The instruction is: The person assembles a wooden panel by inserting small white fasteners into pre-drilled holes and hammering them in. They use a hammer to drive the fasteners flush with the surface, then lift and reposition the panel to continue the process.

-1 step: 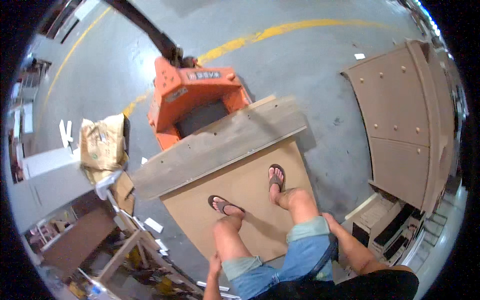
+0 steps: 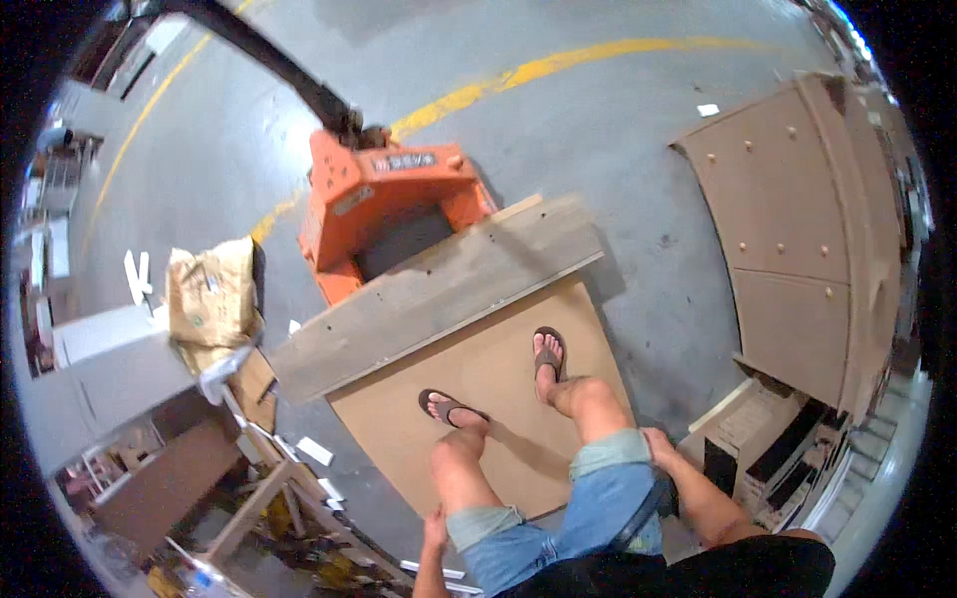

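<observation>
My left hand [image 2: 435, 526] hangs low beside my left thigh, near the rolled hem of my blue denim shorts [image 2: 598, 498]. Its fingers are too small and partly hidden to make out. Against the outer side of my right thigh rests my right hand [image 2: 656, 448], touching the shorts' cuff, its fingers mostly out of sight. My feet, in brown flip-flops, are apart on a brown flat board [image 2: 508, 439]. Across that board's far side stands a long greyish wooden plank [image 2: 439, 289] with small holes along it.
Beyond the plank is an orange pallet jack [image 2: 399, 189], its dark handle reaching to the upper left. At right stands a large brown panelled piece with round knobs [image 2: 778, 199], above stacked boxes [image 2: 758, 439]. Left lie a crumpled paper sack [image 2: 211, 294] and wooden scraps [image 2: 254, 508].
The view has shifted slightly, so the pallet jack and sack sit a little lower and further right. My hands and feet keep their places.
</observation>
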Available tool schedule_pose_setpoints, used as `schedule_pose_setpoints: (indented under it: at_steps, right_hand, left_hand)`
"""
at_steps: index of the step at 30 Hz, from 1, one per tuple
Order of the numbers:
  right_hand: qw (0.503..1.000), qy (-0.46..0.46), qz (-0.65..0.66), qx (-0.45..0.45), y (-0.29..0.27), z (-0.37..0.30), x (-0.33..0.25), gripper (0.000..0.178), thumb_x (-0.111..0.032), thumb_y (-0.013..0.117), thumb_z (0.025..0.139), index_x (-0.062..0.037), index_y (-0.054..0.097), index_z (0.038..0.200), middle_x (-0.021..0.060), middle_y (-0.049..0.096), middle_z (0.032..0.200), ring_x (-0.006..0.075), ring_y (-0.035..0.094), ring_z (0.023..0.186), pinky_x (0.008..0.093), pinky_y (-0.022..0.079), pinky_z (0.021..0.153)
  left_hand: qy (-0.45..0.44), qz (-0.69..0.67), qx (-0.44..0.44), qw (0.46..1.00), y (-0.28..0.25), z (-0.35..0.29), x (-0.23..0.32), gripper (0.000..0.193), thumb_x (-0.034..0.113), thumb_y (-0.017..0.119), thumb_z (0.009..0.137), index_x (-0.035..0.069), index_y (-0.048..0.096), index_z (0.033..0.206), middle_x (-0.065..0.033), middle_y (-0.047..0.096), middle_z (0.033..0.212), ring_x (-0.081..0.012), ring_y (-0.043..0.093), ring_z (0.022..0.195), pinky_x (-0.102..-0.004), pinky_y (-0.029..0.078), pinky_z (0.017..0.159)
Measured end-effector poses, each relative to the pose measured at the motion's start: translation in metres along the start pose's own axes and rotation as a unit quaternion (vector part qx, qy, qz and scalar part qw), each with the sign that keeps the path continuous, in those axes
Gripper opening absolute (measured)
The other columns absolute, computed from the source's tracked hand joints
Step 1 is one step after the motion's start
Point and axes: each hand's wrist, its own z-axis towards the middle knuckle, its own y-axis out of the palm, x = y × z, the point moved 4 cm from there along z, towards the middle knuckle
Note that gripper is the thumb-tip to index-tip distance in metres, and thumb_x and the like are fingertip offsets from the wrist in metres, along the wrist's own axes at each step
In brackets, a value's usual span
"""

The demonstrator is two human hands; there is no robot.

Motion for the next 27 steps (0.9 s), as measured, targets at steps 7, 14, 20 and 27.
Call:
schedule_pose_setpoints:
  at_steps: [7,14,20,27]
  right_hand:
    - [0.944,0.116,0.3,0.079,-0.072,-0.204,-0.047,0.025,-0.025,0.054,0.091,-0.0015,0.063,0.085,0.0108,0.065,0.077,0.0172,0.062,0.057,0.0331,0.047,0.053]
    - [0.884,0.051,0.429,0.177,-0.048,-0.279,-0.041,0.037,-0.008,0.054,0.084,0.0032,0.05,0.12,0.0137,0.065,0.081,0.0171,0.062,0.066,0.0271,0.049,0.059]
    - [0.844,0.057,0.474,0.244,0.053,-0.347,0.002,0.052,-0.008,0.056,0.078,-0.0047,0.046,0.13,0.0077,0.063,0.106,0.0173,0.061,0.08,0.0341,0.05,0.067]
    - [0.696,0.192,0.619,0.307,0.214,-0.437,0.046,0.039,-0.018,0.058,0.083,-0.0064,0.051,0.12,0.0068,0.063,0.092,0.0176,0.061,0.074,0.0331,0.048,0.062]
  left_hand:
    - [-0.042,0.033,-0.082,0.995,-0.046,-0.18,0.226,0.052,0.046,0.046,0.093,-0.001,0.069,0.092,-0.0077,0.068,0.082,-0.0134,0.059,0.07,-0.0297,0.045,0.062]
    - [0.098,0.122,-0.211,0.965,-0.059,-0.186,0.373,0.045,0.038,0.049,0.091,0.0,0.063,0.111,-0.014,0.067,0.097,-0.0228,0.059,0.095,-0.0345,0.045,0.081]
    - [0.41,0.397,-0.318,0.757,0.021,-0.312,0.518,0.065,0.035,0.063,0.085,0.003,0.037,0.136,-0.0179,0.052,0.128,-0.0279,0.05,0.119,-0.0396,0.042,0.097]
    - [0.467,0.164,-0.704,0.509,0.085,-0.527,0.444,0.044,0.028,0.053,0.091,0.007,0.046,0.129,-0.0145,0.061,0.108,-0.0214,0.058,0.098,-0.0351,0.045,0.09]
